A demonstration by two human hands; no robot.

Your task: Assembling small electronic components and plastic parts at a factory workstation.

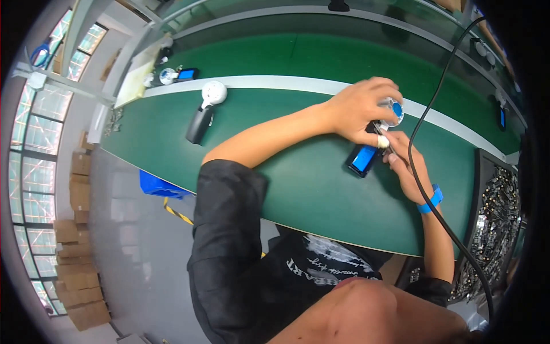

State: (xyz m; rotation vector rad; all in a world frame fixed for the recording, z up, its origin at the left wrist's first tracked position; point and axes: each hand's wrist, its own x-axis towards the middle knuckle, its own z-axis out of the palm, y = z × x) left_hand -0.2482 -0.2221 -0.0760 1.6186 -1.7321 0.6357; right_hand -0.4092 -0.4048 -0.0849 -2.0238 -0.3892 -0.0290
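On the green bench lies a handheld device with an opened black handle [362, 160], a blue block inside it, and a round head [395, 110] with a blue centre. My left hand [364, 109] arches over it from the left, its fingers curled round the head and its thumb down by the neck. My right hand [408, 163], a blue band on its wrist, is closed at the neck joint. A thin greyish piece shows between its fingertips, too small to name. A white covering sits on one fingertip at the joint. The fingers hide most of the neck.
A similar device [200, 121] with a white head lies at the left; another opened one [186, 74] is behind the pale strip. A black tray [487, 212] of small metal parts stands at the right. A black cable [428, 109] hangs across the view near my right arm.
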